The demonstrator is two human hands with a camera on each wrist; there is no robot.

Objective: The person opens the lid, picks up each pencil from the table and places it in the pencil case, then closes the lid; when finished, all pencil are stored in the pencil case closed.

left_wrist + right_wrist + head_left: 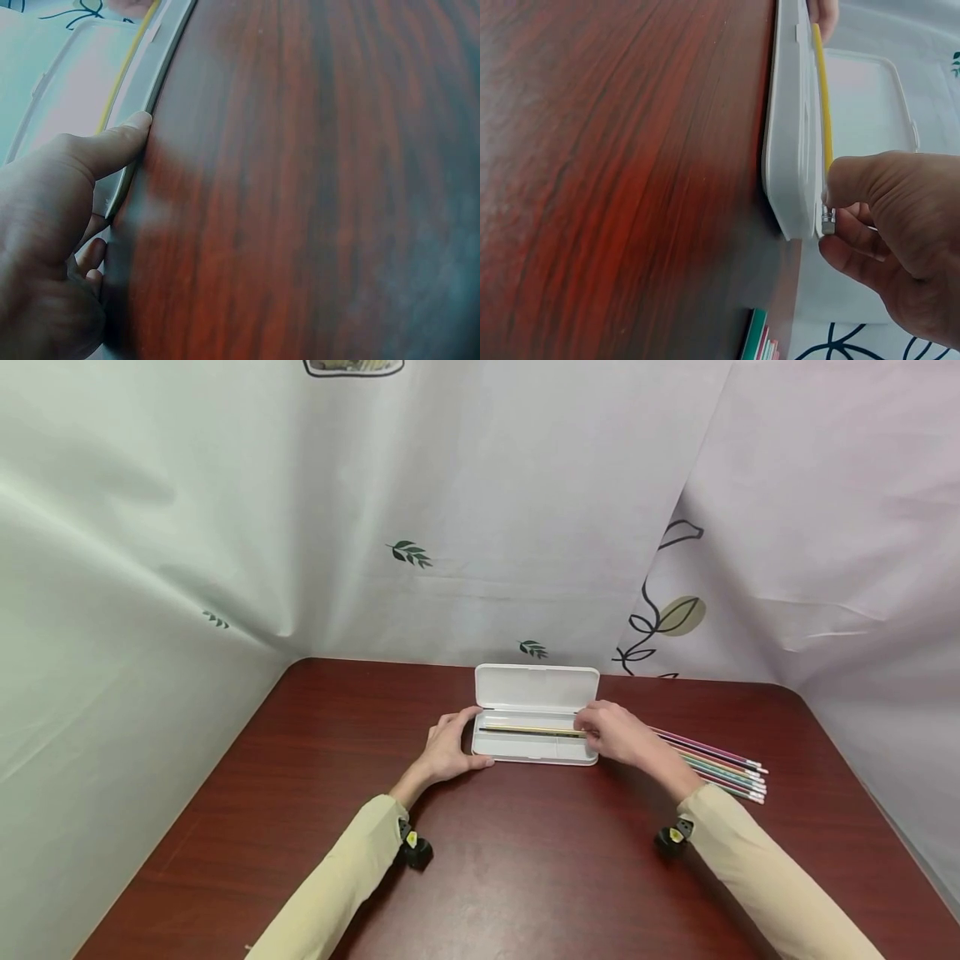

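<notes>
A white pencil case (517,749) lies on the table with its lid (536,687) raised toward the back. My left hand (448,750) holds the case's left end, the thumb (124,142) on the front rim and the fingers around the far side. With thumb and fingertips my right hand (618,733) pinches a yellow pencil (825,97) near its eraser end, at the case's right end. The pencil stretches lengthwise over the case's inside, its other end close to my left hand.
Several colored pencils (723,766) lie side by side on the table, to the right of the case and partly behind my right forearm. A white patterned curtain (480,527) hangs along the back edge of the dark red wooden table (525,860).
</notes>
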